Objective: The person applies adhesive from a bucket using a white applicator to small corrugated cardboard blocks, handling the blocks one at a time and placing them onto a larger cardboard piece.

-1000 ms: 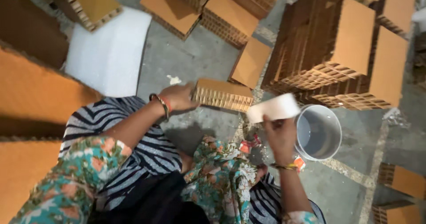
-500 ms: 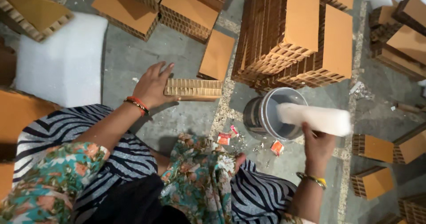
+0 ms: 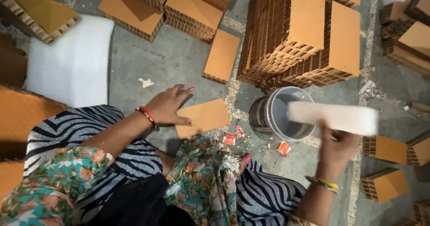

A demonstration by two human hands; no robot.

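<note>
The person sits on a grey concrete floor [image 3: 179, 60], seen from above. The left hand [image 3: 169, 106] lies flat, fingers spread and unclenched, pressing on one orange honeycomb cardboard block [image 3: 202, 117] that rests on the floor just in front of the knees; the hand covers the block's left edge and grips nothing. One orange-and-red bangle [image 3: 147, 117] sits on that wrist.

The right hand [image 3: 335, 146] is closed around the underside of one long white foam strip [image 3: 333, 117], held level above and partly across the rim of one grey bucket [image 3: 274, 114]. The strip is blurred, so its exact edges cannot be made out. One yellow-green bangle [image 3: 323, 184] shows on the right wrist.

Other items counted:
- One tall stack of honeycomb blocks [image 3: 304, 33] stands directly behind the bucket, nearly touching it.
- One single block [image 3: 221, 55] lies flat on the floor to the left of that stack.
- Three blocks [image 3: 165, 6] are grouped at top centre (the count is approximate, as the frame cuts them off).
- One large white foam sheet [image 3: 71, 64] lies at left, beyond the left arm.
- Three small red wrappers [image 3: 229, 139] are scattered between the knees and the bucket.
- Further blocks [image 3: 386, 183] sit at right, near the right forearm, and more at the upper right corner; these are partly out of frame and not countable.
</note>
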